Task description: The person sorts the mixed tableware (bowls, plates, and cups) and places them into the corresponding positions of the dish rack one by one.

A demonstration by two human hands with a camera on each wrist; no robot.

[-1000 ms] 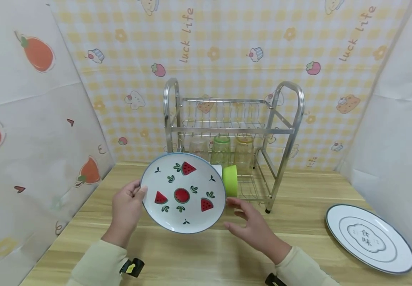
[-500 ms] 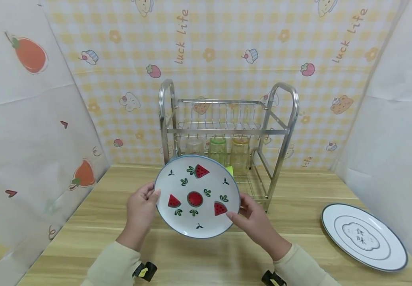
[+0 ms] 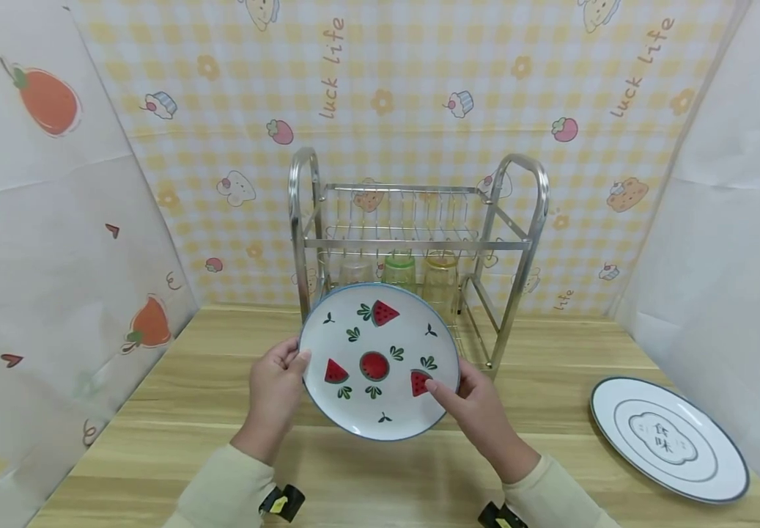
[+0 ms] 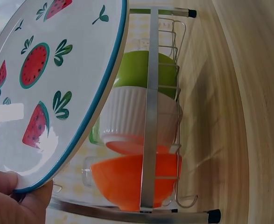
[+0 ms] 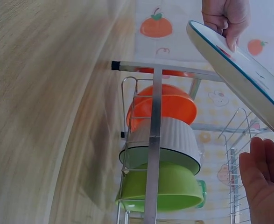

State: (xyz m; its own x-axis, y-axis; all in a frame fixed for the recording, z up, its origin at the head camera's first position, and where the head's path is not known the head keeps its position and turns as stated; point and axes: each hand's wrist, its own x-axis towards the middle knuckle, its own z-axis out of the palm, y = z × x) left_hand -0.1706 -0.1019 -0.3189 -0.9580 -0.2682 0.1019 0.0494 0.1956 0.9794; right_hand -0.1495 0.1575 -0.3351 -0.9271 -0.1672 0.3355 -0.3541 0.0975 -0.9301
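A white round plate [image 3: 374, 367] with watermelon prints and a blue rim is held up in front of the rack, its printed face tilted toward the head camera. My left hand [image 3: 275, 392] pinches its left edge, thumb on the face. On the opposite edge, my right hand [image 3: 481, 411] has its thumb over the face, with the fingers mostly hidden behind. The right wrist view shows those fingers against the underside. Behind the plate stands a two-tier metal dish rack [image 3: 419, 245], its upper tier of wire slots holding nothing.
On the lower tier sit an orange bowl [image 4: 120, 179], a white ribbed bowl [image 4: 125, 112] and a green bowl [image 4: 134, 67], mostly hidden from the head view. Clear, green [image 3: 398, 270] and yellow [image 3: 441, 282] glasses stand behind them. Another white plate [image 3: 670, 440] lies at the right.
The plate has shifted right in the head view with my left hand. My right hand has gone from beside the plate to gripping its right edge.
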